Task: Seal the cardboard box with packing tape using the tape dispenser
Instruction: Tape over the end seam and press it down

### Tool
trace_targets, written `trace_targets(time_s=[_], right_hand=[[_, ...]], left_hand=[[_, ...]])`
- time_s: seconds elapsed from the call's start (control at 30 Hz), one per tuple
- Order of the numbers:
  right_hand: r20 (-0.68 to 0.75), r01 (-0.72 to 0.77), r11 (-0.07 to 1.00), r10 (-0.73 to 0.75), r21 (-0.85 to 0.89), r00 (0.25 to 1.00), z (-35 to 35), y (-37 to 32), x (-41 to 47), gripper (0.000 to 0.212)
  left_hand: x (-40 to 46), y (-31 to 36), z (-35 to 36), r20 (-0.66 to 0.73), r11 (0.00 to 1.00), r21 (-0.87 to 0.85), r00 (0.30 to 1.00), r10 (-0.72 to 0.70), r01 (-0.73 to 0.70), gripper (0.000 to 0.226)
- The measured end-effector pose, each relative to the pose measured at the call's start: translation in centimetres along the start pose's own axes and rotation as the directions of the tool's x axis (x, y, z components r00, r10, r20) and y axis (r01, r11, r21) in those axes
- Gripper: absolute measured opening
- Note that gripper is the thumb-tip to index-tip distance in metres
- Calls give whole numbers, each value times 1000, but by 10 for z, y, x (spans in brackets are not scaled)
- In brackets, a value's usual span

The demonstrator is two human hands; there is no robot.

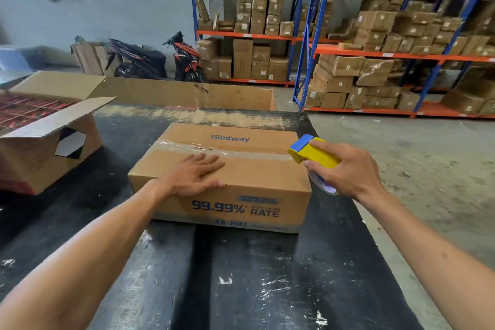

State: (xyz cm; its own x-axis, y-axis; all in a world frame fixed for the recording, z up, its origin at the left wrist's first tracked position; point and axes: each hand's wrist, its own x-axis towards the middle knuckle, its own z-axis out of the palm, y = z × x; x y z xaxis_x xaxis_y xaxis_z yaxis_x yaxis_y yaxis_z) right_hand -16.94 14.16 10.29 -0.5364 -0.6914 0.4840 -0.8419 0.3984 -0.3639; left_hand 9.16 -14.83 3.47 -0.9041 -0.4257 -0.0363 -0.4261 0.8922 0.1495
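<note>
A closed brown cardboard box [257,177] printed "Glodway" sits on a black table [241,276]. A strip of clear packing tape [214,148] runs across its top seam from left to right. My left hand [195,175] lies flat, fingers spread, on the box top near the front edge. My right hand [345,169] grips a yellow and blue tape dispenser [312,153] at the box's right end, level with the seam. The tape roll [322,185] shows partly below my fingers.
An open carton [45,142] of red packs stands at the left of the table. A long open box [182,94] lies behind. Concrete floor [417,155] runs along the table's right edge. Shelving with cartons [375,43] and a motorbike [184,59] stand further back.
</note>
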Motion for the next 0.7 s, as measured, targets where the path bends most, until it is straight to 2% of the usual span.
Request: trace_targets(time_s=[0.07, 0.1, 0.2, 0.27, 0.33, 0.4, 0.53, 0.7], right_hand=[[20, -12, 1000, 12, -3, 1000, -3, 3, 0, 53], [29, -12, 1000, 12, -2, 1000, -4, 3, 1, 55], [26, -17, 1000, 17, 24, 1000, -5, -1, 6, 53], [21, -29, 999, 28, 36, 999, -5, -5, 10, 50], [22, -18, 1000, 18, 22, 1000, -5, -6, 10, 50], [32, -8, 1000, 8, 11, 999, -4, -4, 6, 50], [11, -45, 999, 44, 28, 999, -1, 1, 4, 49], [5, -77, 996, 77, 47, 997, 0, 5, 5, 50]], left_hand=[[-2, 4, -12, -1, 979, -191, 998, -66, 65, 96], [2, 13, -17, -1, 966, -223, 991, -131, 127, 106], [28, 67, -18, -52, 929, -27, 927, -370, 369, 122], [48, 113, -4, -63, 885, -61, 883, -465, 462, 126], [60, 150, 12, -27, 874, -113, 878, -478, 473, 127], [66, 163, 27, -49, 877, -91, 878, -476, 471, 127], [61, 156, 36, -117, 895, -68, 888, -446, 440, 124], [45, 145, 33, -159, 941, 22, 930, -330, 338, 116]])
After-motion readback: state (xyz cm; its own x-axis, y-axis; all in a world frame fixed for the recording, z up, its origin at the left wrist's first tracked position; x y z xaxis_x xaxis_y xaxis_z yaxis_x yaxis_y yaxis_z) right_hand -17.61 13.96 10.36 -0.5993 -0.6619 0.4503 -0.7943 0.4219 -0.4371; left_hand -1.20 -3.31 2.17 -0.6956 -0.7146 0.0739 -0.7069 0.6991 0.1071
